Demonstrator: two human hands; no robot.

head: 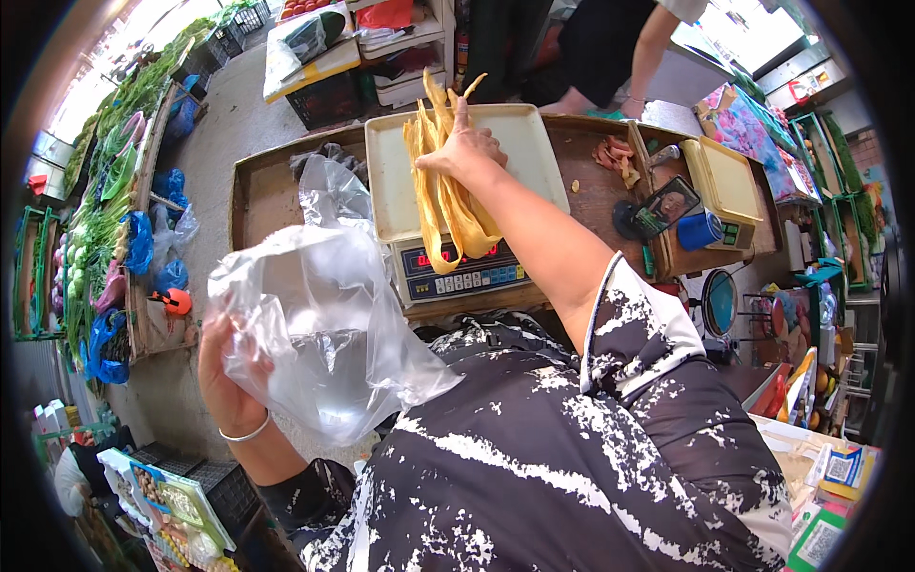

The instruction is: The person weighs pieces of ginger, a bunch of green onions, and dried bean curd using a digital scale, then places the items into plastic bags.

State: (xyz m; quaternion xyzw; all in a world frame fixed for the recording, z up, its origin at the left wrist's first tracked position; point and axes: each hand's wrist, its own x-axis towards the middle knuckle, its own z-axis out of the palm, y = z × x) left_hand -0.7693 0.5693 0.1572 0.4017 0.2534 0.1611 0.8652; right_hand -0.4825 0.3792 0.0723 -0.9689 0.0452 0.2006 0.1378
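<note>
My right hand grips a bundle of long, flat yellow strips, which look like dried tofu skin, over the pan of a digital scale. The looped ends of the strips hang past the pan's near edge, partly across the scale's lit display and keypad. At the left, my left hand holds a clear plastic bag, its mouth spread wide and its lower part against my patterned shirt. The fingers show partly through the plastic.
The scale stands on a wooden counter with a raised rim. To the right are a phone on a stand, a blue can and a second scale. Leafy vegetables line the far left. A person is beyond the counter.
</note>
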